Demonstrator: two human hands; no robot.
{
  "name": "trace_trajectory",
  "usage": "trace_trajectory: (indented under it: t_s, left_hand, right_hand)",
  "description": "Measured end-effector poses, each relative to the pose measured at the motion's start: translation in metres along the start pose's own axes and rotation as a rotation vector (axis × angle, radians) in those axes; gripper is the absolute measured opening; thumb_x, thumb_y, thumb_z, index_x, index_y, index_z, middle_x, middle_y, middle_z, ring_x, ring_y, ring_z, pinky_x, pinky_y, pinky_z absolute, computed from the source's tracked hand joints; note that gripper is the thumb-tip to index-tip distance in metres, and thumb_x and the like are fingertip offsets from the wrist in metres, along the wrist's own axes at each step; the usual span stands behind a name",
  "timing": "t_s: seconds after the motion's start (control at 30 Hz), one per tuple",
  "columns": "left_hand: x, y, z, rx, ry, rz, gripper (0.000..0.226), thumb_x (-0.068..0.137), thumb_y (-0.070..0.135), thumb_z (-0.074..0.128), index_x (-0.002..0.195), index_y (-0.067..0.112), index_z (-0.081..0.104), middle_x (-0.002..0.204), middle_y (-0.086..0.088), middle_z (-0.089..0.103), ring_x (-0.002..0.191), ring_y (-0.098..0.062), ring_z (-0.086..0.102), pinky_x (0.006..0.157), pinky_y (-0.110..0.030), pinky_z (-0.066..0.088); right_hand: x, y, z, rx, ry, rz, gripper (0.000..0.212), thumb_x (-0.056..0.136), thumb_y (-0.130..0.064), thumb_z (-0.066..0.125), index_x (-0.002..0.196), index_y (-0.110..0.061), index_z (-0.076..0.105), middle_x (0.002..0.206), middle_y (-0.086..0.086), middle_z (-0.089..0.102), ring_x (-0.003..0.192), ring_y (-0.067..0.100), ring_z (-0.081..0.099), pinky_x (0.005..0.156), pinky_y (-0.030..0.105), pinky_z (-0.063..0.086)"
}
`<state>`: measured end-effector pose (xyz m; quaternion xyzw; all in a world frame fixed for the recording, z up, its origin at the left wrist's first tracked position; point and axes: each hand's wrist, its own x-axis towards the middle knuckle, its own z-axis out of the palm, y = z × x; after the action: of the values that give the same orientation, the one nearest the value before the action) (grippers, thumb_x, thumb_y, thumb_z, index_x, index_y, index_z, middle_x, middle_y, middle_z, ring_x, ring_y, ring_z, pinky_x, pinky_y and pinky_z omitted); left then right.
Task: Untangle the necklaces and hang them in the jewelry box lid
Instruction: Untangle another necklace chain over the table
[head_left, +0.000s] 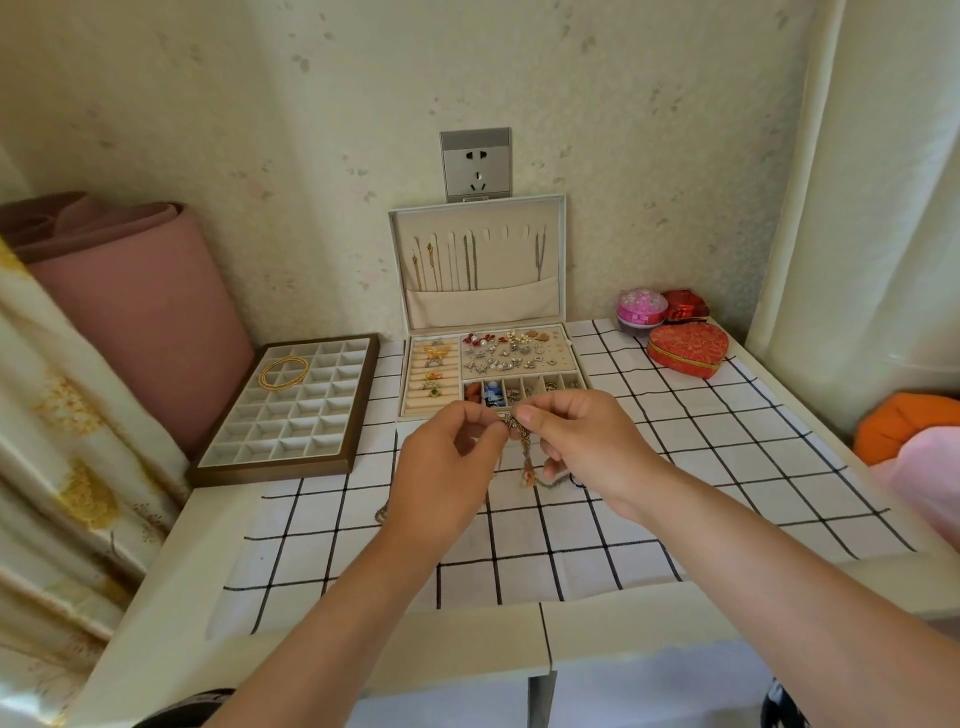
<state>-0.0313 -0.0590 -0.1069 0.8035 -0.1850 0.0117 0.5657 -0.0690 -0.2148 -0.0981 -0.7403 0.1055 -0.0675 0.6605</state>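
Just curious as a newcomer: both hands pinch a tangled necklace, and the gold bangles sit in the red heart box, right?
No: the head view shows the gold bangles in the divided tray. The left hand and right hand do pinch the tangled necklace.

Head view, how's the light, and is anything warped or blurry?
Head view: soft, even daylight, no hard glare; the wide-angle lens bows the white curtain and table edge near the borders; the tangled necklaces pinched between the left hand and right hand are too fine to resolve link by link; chains in the jewelry box lid read as thin lines.
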Motion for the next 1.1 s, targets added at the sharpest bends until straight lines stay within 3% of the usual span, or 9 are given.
trace_trajectory:
  t_s: [0.17,0.3,0.4,0.47,0.57,0.67,0.87,1.0,1.1]
  left_hand:
    - [0.001,0.001,-0.006,-0.012,-0.009,0.009,0.006,0.087,0.026,0.075,0.093,0.026,0.075,0.078,0.017,0.072,0.076,0.003,0.064,0.068,-0.009,0.048]
    - [0.002,-0.005,-0.011,0.338,0.018,0.204,0.007,0.092,0.035,0.066,0.096,0.032,0.072,0.079,0.019,0.069,0.076,-0.004,0.063,0.066,-0.024,0.053]
    - [0.0,-0.003,-0.01,0.512,0.061,0.307,0.005,0.093,0.037,0.062,0.096,0.034,0.066,0.078,0.021,0.063,0.071,-0.004,0.061,0.06,-0.026,0.053]
    - [0.0,-0.004,-0.007,0.431,0.051,0.268,0.002,0.093,0.033,0.064,0.094,0.031,0.066,0.077,0.017,0.065,0.071,-0.006,0.061,0.061,-0.028,0.053]
    - [0.002,-0.004,-0.003,0.066,-0.036,0.076,0.006,0.093,0.022,0.068,0.096,0.027,0.068,0.078,0.008,0.068,0.071,-0.009,0.063,0.069,-0.038,0.058]
    - [0.002,-0.001,0.0,-0.026,-0.099,-0.012,0.014,0.093,0.02,0.068,0.105,0.026,0.067,0.086,0.006,0.068,0.071,-0.014,0.063,0.066,-0.044,0.06]
    - [0.004,-0.003,-0.003,-0.056,-0.113,-0.106,0.006,0.092,0.025,0.069,0.095,0.02,0.067,0.085,-0.005,0.069,0.073,-0.019,0.066,0.067,-0.041,0.061]
    - [0.007,-0.006,-0.006,-0.124,-0.116,-0.105,0.004,0.092,0.021,0.069,0.092,0.018,0.071,0.082,-0.002,0.072,0.069,-0.009,0.064,0.067,-0.03,0.061]
    - [0.007,-0.005,-0.004,-0.205,-0.091,-0.118,0.007,0.092,0.018,0.068,0.091,0.015,0.073,0.082,0.001,0.074,0.074,-0.007,0.066,0.068,-0.023,0.058]
  right_hand:
    - [-0.002,-0.002,-0.002,-0.028,-0.026,-0.026,0.013,0.097,-0.015,0.065,0.099,-0.019,0.076,0.048,-0.017,0.053,0.05,0.006,0.047,0.062,0.035,0.055]
    - [-0.002,-0.002,-0.001,-0.054,-0.035,-0.041,0.013,0.095,-0.014,0.066,0.104,-0.017,0.076,0.05,-0.018,0.058,0.05,0.004,0.048,0.059,0.029,0.052]
    - [-0.002,-0.004,-0.001,-0.067,-0.056,-0.042,0.014,0.09,-0.015,0.072,0.102,-0.021,0.077,0.07,-0.011,0.072,0.057,-0.001,0.059,0.057,0.026,0.053]
    - [-0.001,-0.003,-0.002,-0.111,-0.045,-0.059,0.017,0.088,-0.014,0.074,0.101,-0.024,0.078,0.084,-0.008,0.077,0.071,0.0,0.067,0.057,0.021,0.052]
    - [0.001,-0.002,-0.005,-0.167,-0.008,-0.103,0.015,0.089,-0.011,0.074,0.095,-0.025,0.078,0.086,-0.012,0.077,0.076,-0.005,0.068,0.057,0.01,0.048]
    - [0.001,0.0,-0.005,-0.178,0.012,-0.093,0.012,0.09,-0.015,0.073,0.091,-0.026,0.078,0.087,-0.008,0.077,0.075,0.0,0.069,0.057,0.016,0.051]
    - [0.001,0.002,0.0,-0.147,-0.012,-0.067,0.01,0.094,-0.018,0.069,0.1,-0.02,0.077,0.055,-0.024,0.062,0.05,-0.006,0.055,0.055,0.026,0.052]
    - [0.001,0.001,-0.001,-0.233,-0.031,-0.15,0.013,0.094,-0.022,0.068,0.103,-0.025,0.077,0.073,-0.011,0.073,0.059,-0.003,0.06,0.056,0.016,0.051]
    - [0.001,0.003,-0.005,-0.4,-0.035,-0.278,0.013,0.094,-0.021,0.069,0.103,-0.024,0.077,0.084,-0.014,0.074,0.076,-0.004,0.066,0.064,0.011,0.049]
